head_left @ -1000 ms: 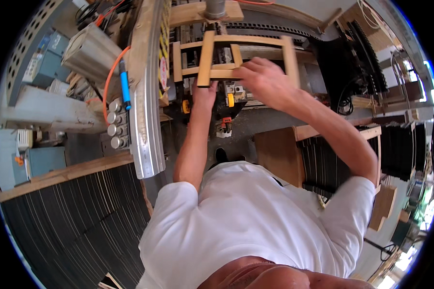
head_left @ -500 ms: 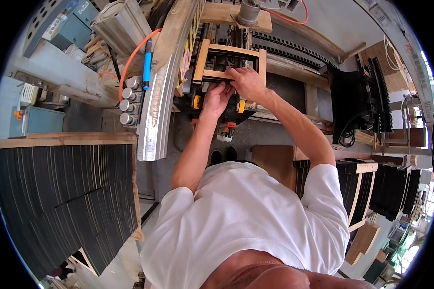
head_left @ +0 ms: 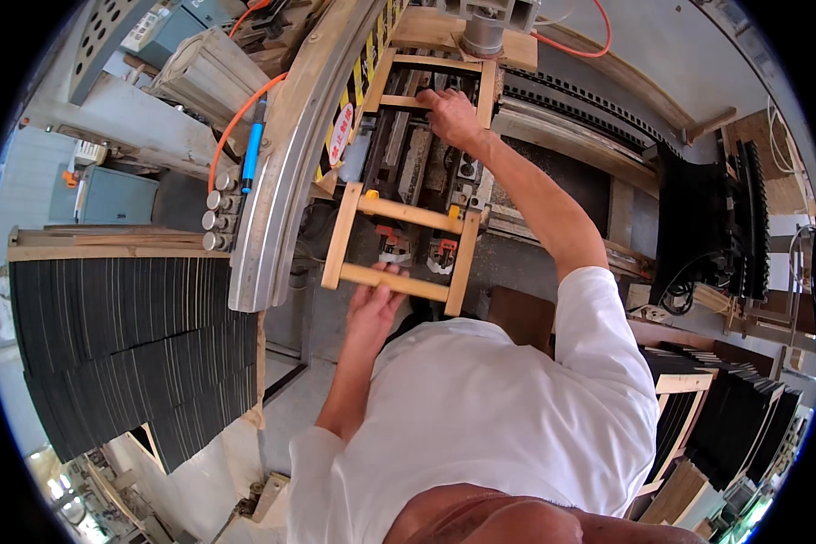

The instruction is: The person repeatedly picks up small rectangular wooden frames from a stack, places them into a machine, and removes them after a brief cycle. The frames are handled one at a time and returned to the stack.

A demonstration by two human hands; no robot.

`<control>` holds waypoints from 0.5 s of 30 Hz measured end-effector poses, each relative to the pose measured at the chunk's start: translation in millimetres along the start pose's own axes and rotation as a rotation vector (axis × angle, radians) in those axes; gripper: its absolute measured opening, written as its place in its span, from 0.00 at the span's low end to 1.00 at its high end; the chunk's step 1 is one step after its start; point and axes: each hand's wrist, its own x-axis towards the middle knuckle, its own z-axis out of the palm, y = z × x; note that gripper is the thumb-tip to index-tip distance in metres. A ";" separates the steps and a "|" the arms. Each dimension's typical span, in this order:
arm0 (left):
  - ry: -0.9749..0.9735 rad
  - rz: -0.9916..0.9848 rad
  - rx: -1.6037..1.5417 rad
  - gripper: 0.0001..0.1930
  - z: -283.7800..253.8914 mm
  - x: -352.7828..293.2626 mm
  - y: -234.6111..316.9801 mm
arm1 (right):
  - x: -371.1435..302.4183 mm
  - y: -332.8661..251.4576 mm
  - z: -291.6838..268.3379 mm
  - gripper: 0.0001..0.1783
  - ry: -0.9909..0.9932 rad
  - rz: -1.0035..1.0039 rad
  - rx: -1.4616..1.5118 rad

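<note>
A pale wooden frame (head_left: 340, 238), made of two side bars joined by two crossbars, is near my body. My left hand (head_left: 373, 308) has its fingers on the near crossbar, holding it from below. Farther off, a second wooden frame (head_left: 486, 95) lies across the machine bed, a dark strip along its far bar. My right hand (head_left: 454, 118) reaches over this far frame, its fingers bent around the near crossbar close to the middle. Its thumb side is partly hidden.
A metal rail (head_left: 281, 208) with a striped strip runs along the left, with round silver knobs (head_left: 216, 220) and a blue tube (head_left: 253, 156). Dark panels (head_left: 136, 326) stand stacked at left. Above the far frame hangs a metal cylinder (head_left: 482, 36). Toothed tracks (head_left: 589, 113) extend right.
My left hand has come back toward my body and now holds a second wooden frame not seen earlier. My right hand stays at the far frame. The whole view has shifted a little.
</note>
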 end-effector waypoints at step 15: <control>0.070 -0.016 0.076 0.19 -60.9 -56.2 3.9 | 7.0 -9.2 -5.1 0.20 -0.009 0.150 0.100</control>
